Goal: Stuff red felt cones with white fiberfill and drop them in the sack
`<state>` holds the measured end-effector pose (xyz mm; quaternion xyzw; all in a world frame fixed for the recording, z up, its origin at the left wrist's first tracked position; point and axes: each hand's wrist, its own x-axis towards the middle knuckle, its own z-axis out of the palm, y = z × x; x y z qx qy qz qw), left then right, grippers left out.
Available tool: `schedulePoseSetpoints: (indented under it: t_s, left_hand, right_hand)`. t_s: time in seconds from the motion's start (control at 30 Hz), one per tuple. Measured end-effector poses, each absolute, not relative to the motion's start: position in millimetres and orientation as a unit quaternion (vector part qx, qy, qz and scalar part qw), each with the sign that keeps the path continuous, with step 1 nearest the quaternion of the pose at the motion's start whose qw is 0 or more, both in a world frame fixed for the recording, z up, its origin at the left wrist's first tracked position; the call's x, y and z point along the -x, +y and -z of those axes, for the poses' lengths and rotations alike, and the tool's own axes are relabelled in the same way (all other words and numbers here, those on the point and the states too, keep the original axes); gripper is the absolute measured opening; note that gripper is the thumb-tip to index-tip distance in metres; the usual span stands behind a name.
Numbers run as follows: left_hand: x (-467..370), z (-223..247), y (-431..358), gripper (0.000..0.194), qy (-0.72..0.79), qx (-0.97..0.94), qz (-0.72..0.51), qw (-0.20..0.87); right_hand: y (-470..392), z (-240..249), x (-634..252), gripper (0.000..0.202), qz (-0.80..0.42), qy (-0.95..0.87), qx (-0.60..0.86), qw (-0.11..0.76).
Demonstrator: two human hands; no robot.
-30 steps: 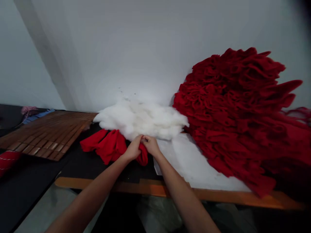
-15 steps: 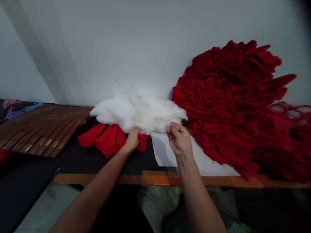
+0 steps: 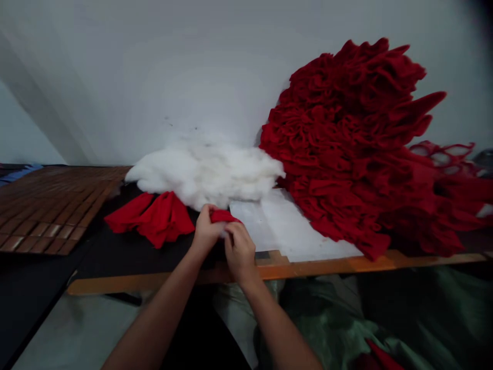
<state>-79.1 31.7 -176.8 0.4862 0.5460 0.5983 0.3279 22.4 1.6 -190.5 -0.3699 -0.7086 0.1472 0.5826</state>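
My left hand (image 3: pixel 206 230) grips a small red fabric piece (image 3: pixel 226 216) close above the table's front edge. Against it, the closed fingers of my right hand (image 3: pixel 241 251) pinch a small tuft of white fiber stuffing (image 3: pixel 221 229), partly hidden between the two hands. Just behind lies a fluffy heap of white stuffing (image 3: pixel 204 172), by the wall. Several loose red fabric pieces (image 3: pixel 162 223) rest on the black tabletop to the left of my hands.
A tall pile of red fabric pieces (image 3: pixel 346 139) leans on the wall at right, over a white sheet (image 3: pixel 304 234). Brown slatted panels (image 3: pixel 54 205) lie at left. Orange-brown tape runs along the table edge (image 3: pixel 123 284). Green sacking (image 3: pixel 327 308) sits below.
My right hand has moved left and down from the stuffing heap to the red piece, carrying a tuft. My left hand has raised that piece slightly clear of the others. The view has shifted.
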Motion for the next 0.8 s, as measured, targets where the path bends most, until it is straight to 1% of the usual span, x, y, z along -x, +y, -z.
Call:
schedulePoseSetpoints:
  t_s: [0.07, 0.13, 0.2, 0.23, 0.27, 0.33, 0.37, 0.43, 0.5, 0.57, 0.6, 0.63, 0.67, 0.7, 0.77, 0.8]
  left_hand:
    - [73, 181, 26, 0.027, 0.531, -0.476, -0.608, 0.349]
    - [69, 182, 20, 0.031, 0.522, -0.467, -0.614, 0.364]
    - [69, 181, 17, 0.033, 0.518, -0.475, -0.604, 0.375]
    - [70, 180, 16, 0.033, 0.515, -0.491, -0.594, 0.376]
    - [71, 179, 16, 0.032, 0.509, -0.516, -0.582, 0.37]
    - [74, 175, 14, 0.033, 0.492, -0.587, -0.555, 0.324]
    - [73, 174, 13, 0.034, 0.486, -0.621, -0.544, 0.286]
    - [69, 174, 8, 0.039, 0.491, -0.666, -0.524, 0.202]
    - [60, 176, 1, 0.039, 0.505, -0.681, -0.511, 0.14]
    - [53, 180, -7, 0.032, 0.504, -0.685, -0.51, 0.128]
    - [51, 182, -10, 0.027, 0.494, -0.684, -0.516, 0.147]
    - [52, 183, -12, 0.022, 0.482, -0.679, -0.521, 0.187]
    - [55, 182, -13, 0.021, 0.467, -0.668, -0.523, 0.25]
    - [59, 181, -12, 0.024, 0.448, -0.647, -0.524, 0.326]
    - [70, 174, -6, 0.04, 0.408, -0.567, -0.531, 0.48]
    - [73, 171, -2, 0.043, 0.394, -0.509, -0.55, 0.532]
  right_hand:
    - [13, 197, -20, 0.023, -0.139, -0.705, 0.401, 0.568]
    - [22, 198, -22, 0.02, -0.143, -0.702, 0.425, 0.553]
    - [28, 195, -27, 0.016, -0.139, -0.682, 0.451, 0.559]
    - [30, 193, -31, 0.018, -0.143, -0.664, 0.464, 0.569]
    - [32, 190, -34, 0.025, -0.163, -0.646, 0.47, 0.579]
    - [39, 187, -40, 0.038, -0.263, -0.625, 0.455, 0.577]
    - [42, 187, -41, 0.037, -0.326, -0.621, 0.436, 0.564]
    - [50, 189, -39, 0.023, -0.411, -0.603, 0.41, 0.548]
    - [57, 194, -34, 0.009, -0.42, -0.555, 0.428, 0.577]
    - [62, 198, -29, 0.004, -0.402, -0.5, 0.455, 0.618]
    - [63, 199, -27, 0.004, -0.398, -0.481, 0.461, 0.63]
    - [64, 199, -28, 0.006, -0.4, -0.471, 0.461, 0.637]
    - [64, 199, -29, 0.007, -0.404, -0.464, 0.456, 0.643]
    - [63, 199, -32, 0.007, -0.41, -0.459, 0.448, 0.649]
    - [59, 196, -37, 0.008, -0.429, -0.469, 0.42, 0.648]
    - [57, 195, -39, 0.008, -0.44, -0.482, 0.404, 0.641]
